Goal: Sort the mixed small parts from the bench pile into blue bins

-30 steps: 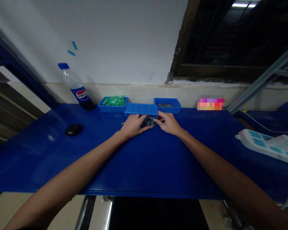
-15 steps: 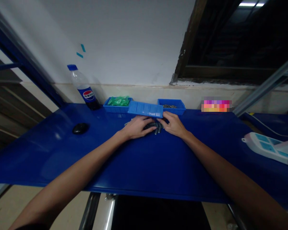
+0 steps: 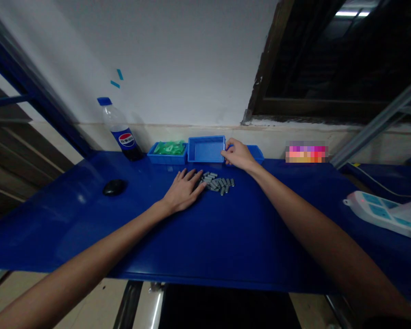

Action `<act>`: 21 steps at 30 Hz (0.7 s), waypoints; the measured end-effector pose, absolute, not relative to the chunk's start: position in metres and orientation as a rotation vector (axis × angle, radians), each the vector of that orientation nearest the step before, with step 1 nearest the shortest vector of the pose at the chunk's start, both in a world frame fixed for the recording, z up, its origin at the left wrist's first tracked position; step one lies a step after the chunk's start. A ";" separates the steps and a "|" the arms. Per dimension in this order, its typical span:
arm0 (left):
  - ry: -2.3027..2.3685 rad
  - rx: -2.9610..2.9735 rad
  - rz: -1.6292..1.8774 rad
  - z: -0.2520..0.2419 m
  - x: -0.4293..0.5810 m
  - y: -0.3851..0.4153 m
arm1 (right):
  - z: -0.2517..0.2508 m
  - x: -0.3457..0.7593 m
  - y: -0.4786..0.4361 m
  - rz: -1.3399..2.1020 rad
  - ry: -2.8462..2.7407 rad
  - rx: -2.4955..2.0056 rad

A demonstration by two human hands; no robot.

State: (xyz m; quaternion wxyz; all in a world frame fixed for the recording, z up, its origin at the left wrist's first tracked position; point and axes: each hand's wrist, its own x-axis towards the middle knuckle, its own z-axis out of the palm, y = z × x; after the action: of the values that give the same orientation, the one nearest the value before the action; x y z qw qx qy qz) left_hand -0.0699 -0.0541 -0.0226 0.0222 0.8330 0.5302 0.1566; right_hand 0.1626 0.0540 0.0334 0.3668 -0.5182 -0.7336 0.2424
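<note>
Several small grey metal cylinders [image 3: 216, 183] lie in a loose pile on the blue table [image 3: 205, 242]. My left hand [image 3: 184, 189] rests at the pile's left side, palm down with its fingers spread. Behind the pile, a blue plastic bin [image 3: 206, 150] is tilted with its bare inside facing me. My right hand [image 3: 238, 154] grips this bin by its right edge, fingers closed. It partly covers another blue bin [image 3: 256, 154] behind it. To the left, a third blue bin [image 3: 167, 159] holds green plastic pieces [image 3: 169, 147].
A cola bottle [image 3: 126, 139] stands at the back left, with a black computer mouse [image 3: 114, 187] in front of it. On the right lie a white power strip [image 3: 383, 210] and a blurred pink item [image 3: 307, 152]. A wall [image 3: 178, 59] bounds the table's back.
The middle bin has turned from underside-up to open side facing me, uncovering the metal cylinders. My right hand rose with it. My left hand shifted left and spread its fingers.
</note>
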 end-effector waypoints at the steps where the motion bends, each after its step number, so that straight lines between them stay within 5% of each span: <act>1: 1.580 2.618 0.496 -0.024 -0.063 -0.056 | 0.035 0.160 0.058 0.624 -1.865 -1.394; 10: 1.536 2.665 0.575 -0.021 -0.016 -0.063 | 0.025 0.170 0.055 0.667 -1.662 -1.354; 16: 1.413 2.754 0.406 -0.016 -0.007 -0.060 | 0.000 0.218 0.031 -0.073 -1.843 -1.439; 21: 1.450 2.766 0.351 -0.018 0.001 -0.056 | -0.026 0.249 0.028 -0.040 -1.782 -1.463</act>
State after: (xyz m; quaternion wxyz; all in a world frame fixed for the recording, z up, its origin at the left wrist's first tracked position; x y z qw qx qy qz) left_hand 0.0011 -0.0562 -0.0177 -0.0004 0.8801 0.4614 0.1118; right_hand 0.2488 0.0285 -0.0258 0.4060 -0.5799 -0.7062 -0.0157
